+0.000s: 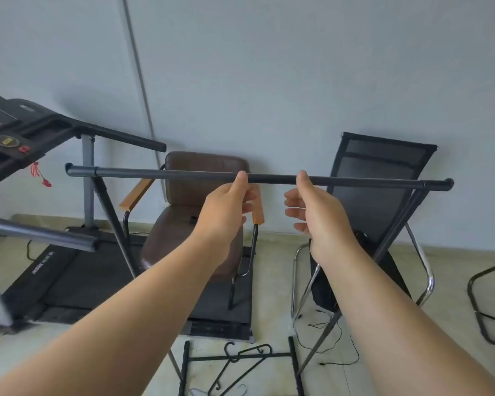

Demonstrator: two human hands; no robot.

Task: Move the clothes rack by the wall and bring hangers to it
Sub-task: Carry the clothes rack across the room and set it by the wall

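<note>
The clothes rack's dark top bar runs level across the middle of the view, close to the pale wall. Its slanted legs drop to a black base frame on the floor. My left hand is just under the bar with its thumb tip on it and its fingers loosely curled below. My right hand is beside it, thumb against the bar, fingers spread apart beneath. Neither hand wraps the bar. Black hangers lie on the floor at the rack's base.
A treadmill fills the left side, one grey handrail jutting toward me. Behind the rack stand a brown padded armchair and a black mesh chair. A thin cable trails on the tiles. A black tube frame sits far right.
</note>
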